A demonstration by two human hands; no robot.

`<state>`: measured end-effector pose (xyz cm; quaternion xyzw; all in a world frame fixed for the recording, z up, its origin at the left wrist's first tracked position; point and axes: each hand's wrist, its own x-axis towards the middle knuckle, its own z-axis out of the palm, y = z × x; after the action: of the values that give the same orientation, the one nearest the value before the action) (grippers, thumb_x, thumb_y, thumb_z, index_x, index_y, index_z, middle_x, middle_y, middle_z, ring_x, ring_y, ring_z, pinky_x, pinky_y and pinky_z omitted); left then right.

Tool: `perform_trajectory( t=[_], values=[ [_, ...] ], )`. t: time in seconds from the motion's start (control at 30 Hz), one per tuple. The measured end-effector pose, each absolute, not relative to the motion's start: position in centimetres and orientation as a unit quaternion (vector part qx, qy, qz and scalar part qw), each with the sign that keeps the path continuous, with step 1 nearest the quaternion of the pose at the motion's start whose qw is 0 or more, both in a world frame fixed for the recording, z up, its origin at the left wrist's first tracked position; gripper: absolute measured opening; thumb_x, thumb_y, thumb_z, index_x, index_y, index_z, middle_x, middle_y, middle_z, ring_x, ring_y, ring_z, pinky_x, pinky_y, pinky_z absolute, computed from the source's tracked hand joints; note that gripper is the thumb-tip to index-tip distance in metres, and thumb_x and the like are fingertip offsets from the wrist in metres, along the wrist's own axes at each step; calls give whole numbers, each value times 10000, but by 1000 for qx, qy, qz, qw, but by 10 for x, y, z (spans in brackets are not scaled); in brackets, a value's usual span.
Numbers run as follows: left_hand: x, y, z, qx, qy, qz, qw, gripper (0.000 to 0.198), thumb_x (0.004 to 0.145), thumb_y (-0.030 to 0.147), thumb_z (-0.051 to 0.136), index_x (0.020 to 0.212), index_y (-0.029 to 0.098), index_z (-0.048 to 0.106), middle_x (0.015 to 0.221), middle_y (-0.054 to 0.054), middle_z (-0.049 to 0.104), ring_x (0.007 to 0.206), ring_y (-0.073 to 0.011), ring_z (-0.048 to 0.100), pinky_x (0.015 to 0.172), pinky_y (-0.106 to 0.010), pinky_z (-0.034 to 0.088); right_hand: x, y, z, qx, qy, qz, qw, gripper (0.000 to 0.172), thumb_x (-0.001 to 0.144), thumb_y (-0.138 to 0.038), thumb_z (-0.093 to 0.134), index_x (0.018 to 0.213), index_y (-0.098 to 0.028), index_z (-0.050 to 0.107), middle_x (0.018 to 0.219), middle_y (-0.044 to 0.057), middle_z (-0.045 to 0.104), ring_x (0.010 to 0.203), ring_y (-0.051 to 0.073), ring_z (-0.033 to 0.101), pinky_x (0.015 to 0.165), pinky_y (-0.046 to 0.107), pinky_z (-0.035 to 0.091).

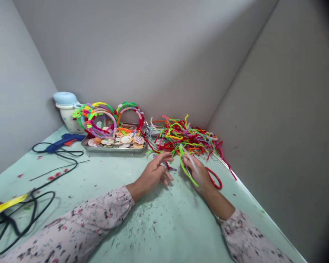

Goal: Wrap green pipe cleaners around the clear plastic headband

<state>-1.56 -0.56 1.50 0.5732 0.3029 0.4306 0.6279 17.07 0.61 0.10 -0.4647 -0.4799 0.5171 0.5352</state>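
**Well, the loose heap of pipe cleaners [183, 137] is the weak spot on this bench [164, 223]**

The hands are apart. The right hand [196, 171] pinches a lime-green pipe cleaner [188, 172] between thumb and fingers, at the front of the heap towards the bench's back right corner. A red loop [215, 179] lies just beside that hand. The left hand [153, 173] is open and empty, its fingers [167, 156] spread just short of the heap.

The strands look thoroughly tangled, so a firm pull on the green one could drag its neighbours along. Red ends already trail towards the bench's right edge, where they could slide off. On the left, the black cord [57, 153] of a blue hot glue gun [65, 142] loops across the bench, and a sleeve [84, 215] catching it could tug the gun towards the tray.

That steel tray [113, 149], near the back edge, holds overlapping scallop shells [126, 139]. Pipe-cleaner-wrapped hoops [98, 122] lean over it, and a knock could tip them onto the shells. In the back left corner stands a speckled white jar [67, 120] with a pale blue lid; its contents are hidden.
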Motion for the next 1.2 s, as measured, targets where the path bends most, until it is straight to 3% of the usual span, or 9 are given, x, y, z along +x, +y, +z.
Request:
perform_trajectory(
  t=[0.3,0.47,0.57,0.63,0.77,0.87,0.97,1.1,1.2],
  values=[
    [-18,0,23,558,310,447,627,454,766,188,450,1216,163,505,1275,-158,536,652,-142,673,449,-231,523,173,9,2,-433,-467,537,553,235,771,-402,600,864,-188,568,640,-16,559,455,81,419,433,217,295],
    [-20,2,34,592,395,490,504,346,817,219,457,1115,139,614,806,-75,687,469,-91,583,450,-207,475,173,11,1,-435,-452,543,558,226,761,-381,599,880,-192,561,635,-19,561,455,82,416,431,215,290],
    [-26,1,47,649,355,551,386,381,782,174,523,1150,211,613,1243,-98,570,922,-171,642,755,-285,538,174,11,1,-440,-450,544,555,238,749,-388,602,877,-193,557,632,-19,559,457,84,412,428,215,289],
    [-31,1,54,695,353,549,300,428,793,193,543,1215,257,573,1424,-67,401,1266,-233,432,973,-369,445,174,11,1,-441,-454,541,553,248,748,-399,598,880,-194,556,638,-18,560,459,85,413,429,215,294],
    [-35,0,58,725,377,543,194,442,820,215,533,1259,261,527,1442,-50,378,1362,-233,286,1126,-445,228,175,12,-1,-446,-471,529,547,245,766,-421,576,873,-202,553,650,-14,567,456,88,416,428,218,298],
    [-31,-2,54,713,383,550,205,444,821,213,530,1263,244,506,1428,-67,389,1306,-229,371,1085,-403,310,176,12,-2,-440,-479,532,542,232,768,-417,579,857,-204,559,648,-16,579,459,89,429,431,218,298],
    [-23,-6,47,683,381,538,315,431,838,228,496,1268,223,467,1314,-99,492,1001,-176,593,837,-301,489,175,12,-1,-435,-480,535,542,243,762,-414,596,858,-193,564,644,-12,589,461,88,436,444,220,307],
    [-16,-5,31,649,418,482,414,258,820,287,524,1041,167,580,933,-64,641,716,-136,602,646,-243,472,171,6,3,-452,-505,527,513,257,757,-423,606,867,-193,576,626,-22,568,477,95,440,460,225,313],
    [-14,-1,20,622,426,453,477,229,832,345,499,935,162,590,645,0,585,551,-116,534,538,-222,420,165,0,9,-465,-532,521,479,230,757,-413,602,844,-201,591,584,-44,528,461,91,420,459,227,308]
  ],
)
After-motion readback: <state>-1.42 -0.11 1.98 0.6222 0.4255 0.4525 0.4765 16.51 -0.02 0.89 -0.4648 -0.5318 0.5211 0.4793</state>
